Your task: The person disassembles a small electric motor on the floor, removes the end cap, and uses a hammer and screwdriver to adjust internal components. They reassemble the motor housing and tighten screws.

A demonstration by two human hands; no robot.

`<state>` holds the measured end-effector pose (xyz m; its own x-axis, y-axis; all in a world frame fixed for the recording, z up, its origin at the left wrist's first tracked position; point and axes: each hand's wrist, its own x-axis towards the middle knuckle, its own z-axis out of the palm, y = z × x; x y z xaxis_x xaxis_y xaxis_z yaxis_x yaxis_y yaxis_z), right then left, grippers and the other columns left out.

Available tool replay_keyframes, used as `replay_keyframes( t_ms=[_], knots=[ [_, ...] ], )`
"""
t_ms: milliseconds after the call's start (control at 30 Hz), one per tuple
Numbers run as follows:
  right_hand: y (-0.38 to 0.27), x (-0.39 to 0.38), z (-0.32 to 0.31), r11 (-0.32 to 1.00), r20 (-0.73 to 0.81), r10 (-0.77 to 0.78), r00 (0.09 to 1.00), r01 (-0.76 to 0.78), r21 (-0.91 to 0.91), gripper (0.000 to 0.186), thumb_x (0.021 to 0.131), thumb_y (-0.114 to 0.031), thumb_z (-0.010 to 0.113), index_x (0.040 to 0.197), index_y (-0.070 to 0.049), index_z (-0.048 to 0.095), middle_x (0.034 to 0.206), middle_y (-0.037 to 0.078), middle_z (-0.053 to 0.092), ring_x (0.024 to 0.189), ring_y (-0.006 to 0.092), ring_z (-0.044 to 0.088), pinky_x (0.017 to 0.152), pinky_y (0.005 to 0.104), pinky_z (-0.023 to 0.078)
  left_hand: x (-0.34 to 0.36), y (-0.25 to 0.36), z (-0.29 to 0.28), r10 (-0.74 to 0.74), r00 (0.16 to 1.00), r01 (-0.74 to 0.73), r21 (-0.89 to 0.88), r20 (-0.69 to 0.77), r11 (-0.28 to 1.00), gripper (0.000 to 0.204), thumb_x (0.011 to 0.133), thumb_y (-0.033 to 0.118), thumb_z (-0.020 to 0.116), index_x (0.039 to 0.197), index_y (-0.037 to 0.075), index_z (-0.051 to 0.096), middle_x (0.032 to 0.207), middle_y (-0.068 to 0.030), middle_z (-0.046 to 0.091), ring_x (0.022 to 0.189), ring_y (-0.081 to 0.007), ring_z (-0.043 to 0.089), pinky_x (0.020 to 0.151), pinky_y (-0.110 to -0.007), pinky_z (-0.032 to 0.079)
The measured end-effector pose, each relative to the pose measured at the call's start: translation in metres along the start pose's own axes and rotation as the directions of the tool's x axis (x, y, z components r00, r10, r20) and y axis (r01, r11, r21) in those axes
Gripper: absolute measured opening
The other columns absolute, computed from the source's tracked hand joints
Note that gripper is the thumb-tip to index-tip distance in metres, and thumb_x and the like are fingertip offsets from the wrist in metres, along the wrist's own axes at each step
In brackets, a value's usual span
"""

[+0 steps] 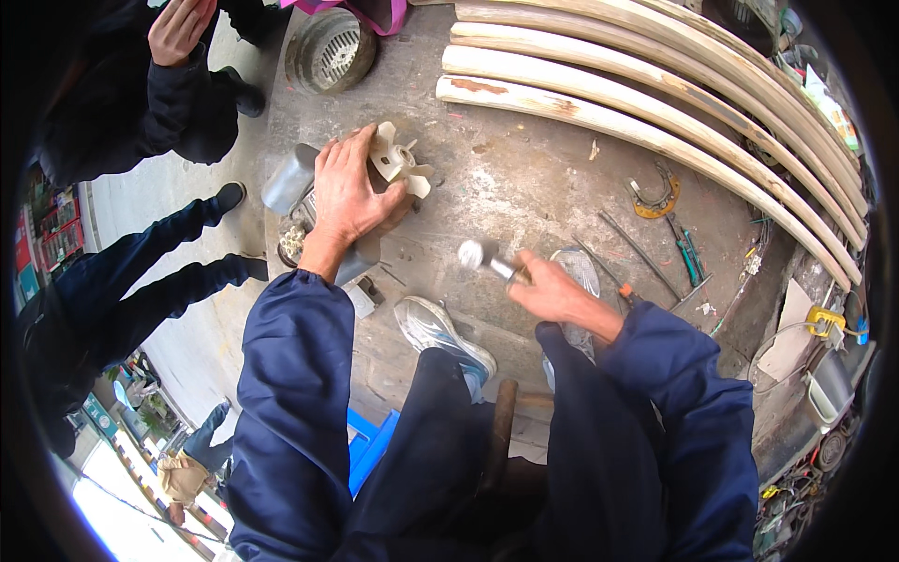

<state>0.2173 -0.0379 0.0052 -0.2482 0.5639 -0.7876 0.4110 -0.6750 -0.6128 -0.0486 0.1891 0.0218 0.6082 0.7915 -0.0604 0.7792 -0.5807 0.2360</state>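
Note:
My left hand (348, 192) is closed round the end of a grey electric motor (294, 180), beside its pale fan wheel (397, 161). The fingertips reach the fan blades, and much of the motor is hidden under the hand and wrist. Off to the right, my right hand (551, 288) grips a hammer (498, 263). Its shiny round head points left toward the motor, slightly smeared by motion, and stands apart from it. Most of the handle is hidden in my fist.
A round slotted metal cover (330, 51) lies beyond the motor. Long curved wooden poles (562, 106) stretch across the far right. Nearer are a yellow horseshoe-shaped tool (655, 192), green-handled pliers (691, 251) and thin rods (641, 253). People (140, 253) stand at the left.

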Motion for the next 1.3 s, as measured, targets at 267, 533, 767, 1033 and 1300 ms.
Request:
replay_keyframes(
  t_ms=[267,533,767,1033,1300],
  knots=[
    [-0.098,0.074,-0.031,0.639,-0.184,-0.13,0.974,0.224,0.736,0.055,0.116,-0.048,0.045,0.111,0.004,0.059,0.07,0.006,0.059,0.048,0.0164,0.057,0.049,0.0352,0.05,0.002,0.005,0.0,-0.037,0.999,0.036,-0.035,-0.013,0.999,0.083,0.077,0.039,0.08,0.149,0.004,0.057,0.14,-0.0203,0.069,0.134,-0.0369,0.063,0.126,-0.054,0.036],
    [-0.112,0.104,-0.017,0.682,-0.092,-0.106,0.99,0.14,0.718,0.058,0.115,-0.05,0.045,0.106,0.005,0.063,0.071,0.007,0.061,0.049,0.0196,0.058,0.051,0.0377,0.049,0.003,0.002,0.004,-0.009,0.997,0.008,-0.008,-0.074,1.0,0.077,0.079,0.038,0.076,0.145,0.003,0.059,0.136,-0.0175,0.071,0.132,-0.0342,0.065,0.125,-0.053,0.037],
    [-0.112,0.098,-0.021,0.718,-0.067,-0.107,0.992,0.124,0.685,0.057,0.115,-0.048,0.045,0.11,0.006,0.063,0.07,0.005,0.059,0.05,0.0167,0.057,0.05,0.0356,0.048,0.002,0.001,0.004,-0.016,0.998,0.016,-0.008,-0.053,1.0,0.077,0.078,0.037,0.076,0.145,0.003,0.06,0.136,-0.0194,0.071,0.133,-0.0342,0.064,0.125,-0.053,0.037],
    [-0.117,0.096,-0.018,0.762,-0.127,-0.065,0.99,0.132,0.634,0.057,0.114,-0.045,0.047,0.109,0.009,0.064,0.069,0.008,0.061,0.049,0.019,0.058,0.052,0.0369,0.049,0.006,0.002,0.004,-0.023,0.997,0.022,-0.003,-0.076,1.0,0.075,0.078,0.034,0.075,0.144,0.004,0.06,0.134,-0.0174,0.072,0.132,-0.0339,0.064,0.125,-0.053,0.036],
    [-0.112,0.099,-0.014,0.711,-0.125,-0.037,0.991,0.114,0.694,0.054,0.113,-0.045,0.049,0.108,0.007,0.063,0.069,0.008,0.061,0.049,0.0198,0.058,0.052,0.0374,0.049,0.004,0.001,0.005,-0.031,0.997,0.031,-0.009,-0.069,0.999,0.075,0.077,0.033,0.076,0.145,0.004,0.06,0.133,-0.0149,0.072,0.131,-0.0327,0.065,0.126,-0.052,0.036]
  ],
)
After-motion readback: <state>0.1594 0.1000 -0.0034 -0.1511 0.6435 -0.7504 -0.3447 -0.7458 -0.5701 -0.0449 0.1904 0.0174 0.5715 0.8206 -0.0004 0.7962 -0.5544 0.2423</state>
